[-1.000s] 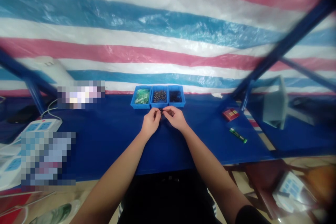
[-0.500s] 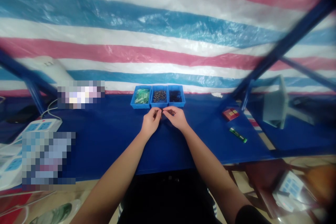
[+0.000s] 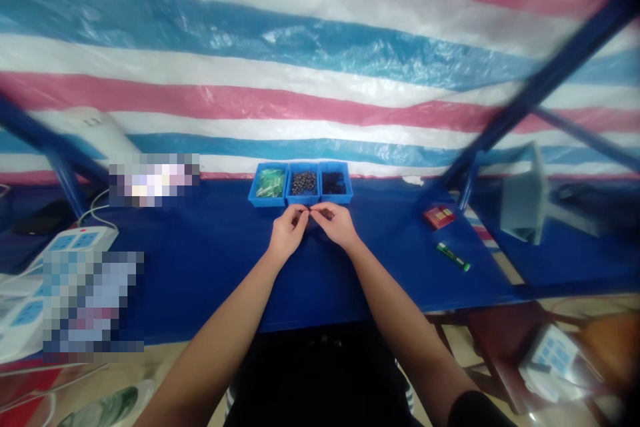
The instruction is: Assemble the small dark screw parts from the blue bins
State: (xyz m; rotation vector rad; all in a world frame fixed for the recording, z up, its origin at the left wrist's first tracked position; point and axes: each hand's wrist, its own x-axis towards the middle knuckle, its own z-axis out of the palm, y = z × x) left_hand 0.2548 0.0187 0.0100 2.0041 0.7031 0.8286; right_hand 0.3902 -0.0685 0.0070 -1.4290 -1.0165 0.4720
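My left hand [image 3: 289, 232] and my right hand [image 3: 336, 223] meet over the blue table [image 3: 320, 280], fingertips pinched together and almost touching. Whatever lies between them is too small and covered to make out. Just beyond the fingers stand three blue bins side by side. The left bin [image 3: 253, 199] has green clear packets [image 3: 271, 182] in it. Small dark metallic pieces [image 3: 303, 183] fill part of the middle bin [image 3: 303, 200]. In the right bin [image 3: 347, 196] lie small black pieces [image 3: 333, 183].
To the right lie a red box [image 3: 439, 217] and a green packet [image 3: 453, 257]. White power strips [image 3: 25, 313] with cables run along the left, beside blurred-out items. Blue frame bars [image 3: 540, 90] slope up at both sides before a striped sheet [image 3: 320, 100].
Both fingertips have drawn slightly closer together. Arms, bins and everything else keep their places.
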